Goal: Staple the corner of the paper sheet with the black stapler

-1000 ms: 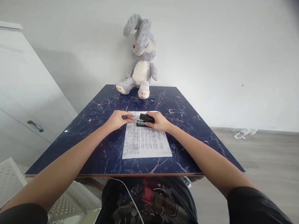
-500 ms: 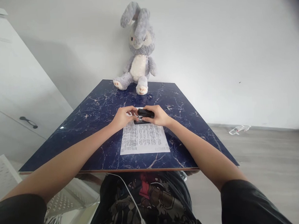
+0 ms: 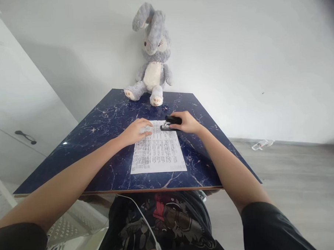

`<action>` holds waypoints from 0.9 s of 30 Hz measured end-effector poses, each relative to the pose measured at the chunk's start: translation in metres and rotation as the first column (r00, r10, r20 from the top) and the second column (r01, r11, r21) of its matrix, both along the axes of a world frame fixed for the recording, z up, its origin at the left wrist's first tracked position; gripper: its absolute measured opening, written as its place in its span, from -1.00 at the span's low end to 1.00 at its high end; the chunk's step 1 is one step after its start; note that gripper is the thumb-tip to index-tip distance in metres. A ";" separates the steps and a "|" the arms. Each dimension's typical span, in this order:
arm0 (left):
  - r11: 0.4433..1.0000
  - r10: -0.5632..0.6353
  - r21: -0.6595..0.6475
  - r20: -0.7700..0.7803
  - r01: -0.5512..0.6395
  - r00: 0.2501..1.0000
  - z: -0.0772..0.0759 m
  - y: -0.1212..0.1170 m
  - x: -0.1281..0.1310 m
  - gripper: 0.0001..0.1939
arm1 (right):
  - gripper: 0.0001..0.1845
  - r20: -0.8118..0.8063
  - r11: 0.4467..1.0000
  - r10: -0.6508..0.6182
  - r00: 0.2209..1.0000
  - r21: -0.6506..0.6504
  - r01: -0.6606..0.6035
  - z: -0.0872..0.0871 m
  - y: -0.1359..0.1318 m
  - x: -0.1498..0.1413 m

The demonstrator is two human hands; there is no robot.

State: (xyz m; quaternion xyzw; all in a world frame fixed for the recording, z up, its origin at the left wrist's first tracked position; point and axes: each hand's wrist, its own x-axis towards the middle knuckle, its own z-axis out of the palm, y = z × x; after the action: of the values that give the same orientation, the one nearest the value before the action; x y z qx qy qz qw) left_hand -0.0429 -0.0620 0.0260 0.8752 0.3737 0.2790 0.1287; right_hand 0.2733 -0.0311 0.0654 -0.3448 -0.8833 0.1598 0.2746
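A black stapler (image 3: 172,121) is gripped in my right hand (image 3: 187,123), its jaws pointing left over the upper right part of a printed sheet (image 3: 159,151). Whether the stapler touches the paper I cannot tell. My left hand (image 3: 135,133) rests at the sheet's upper left edge, fingers apart and holding nothing. The printed sheet lies flat on the dark blue marble-patterned table (image 3: 100,128), near its front edge.
A grey plush rabbit (image 3: 153,59) sits at the table's back against the white wall. To the left stands a white cabinet (image 3: 21,90) with a dark handle. A clear plastic item (image 3: 262,144) lies on the floor at right. A white cable (image 3: 143,214) hangs before my shirt.
My right hand has moved right with the stapler, away from my left hand. My left hand has drawn slightly left off the stapler and opened, uncovering the sheet's upper part.
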 end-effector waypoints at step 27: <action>0.984 0.147 -0.025 -0.439 -0.175 0.886 -0.006 -0.002 -0.006 -0.34 | -0.76 0.200 0.942 0.208 0.957 -0.306 -0.141 0.006 0.010 0.037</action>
State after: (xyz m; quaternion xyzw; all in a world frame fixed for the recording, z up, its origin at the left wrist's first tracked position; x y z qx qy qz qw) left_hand -0.0486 -0.0637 0.0200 0.8768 0.4730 0.0738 0.0463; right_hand 0.3104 -0.0213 0.0712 -0.3170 -0.9035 0.2698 0.1023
